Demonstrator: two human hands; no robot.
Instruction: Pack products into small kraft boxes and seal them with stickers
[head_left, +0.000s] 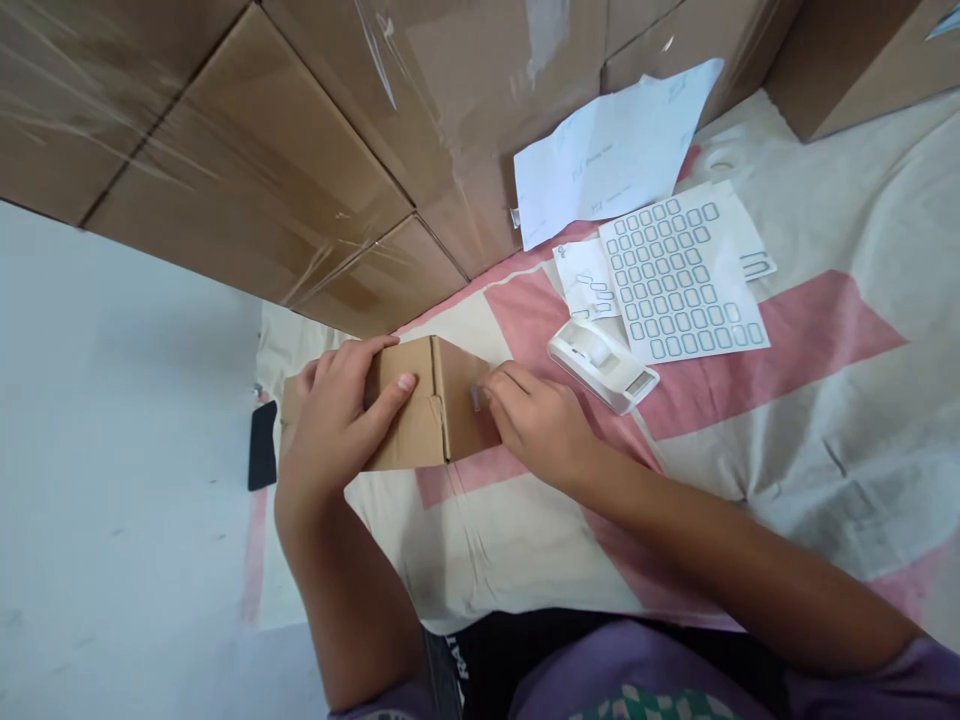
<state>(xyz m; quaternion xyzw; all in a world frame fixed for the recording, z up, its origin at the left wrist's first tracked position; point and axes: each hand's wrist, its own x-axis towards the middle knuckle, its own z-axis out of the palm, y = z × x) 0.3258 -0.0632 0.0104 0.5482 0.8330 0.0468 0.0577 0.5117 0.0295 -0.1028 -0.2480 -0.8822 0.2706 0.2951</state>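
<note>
A small brown cardboard box (435,405) lies on the pink and cream cloth (750,400) in front of me. My left hand (337,420) is wrapped over the box's left part, thumb pressed on its top face. My right hand (536,420) touches the box's right end, with its fingers pressed together on a small strip, maybe a sticker (475,398). The box's end flap stands slightly lifted along a seam.
A white tape dispenser (604,362) sits just right of my hands. Beyond it lie a sheet of small blue-outlined labels (679,275), a smaller label sheet (589,280) and white paper (615,150). Large taped cartons (300,150) wall the back. A black object (262,445) lies at the cloth's left edge.
</note>
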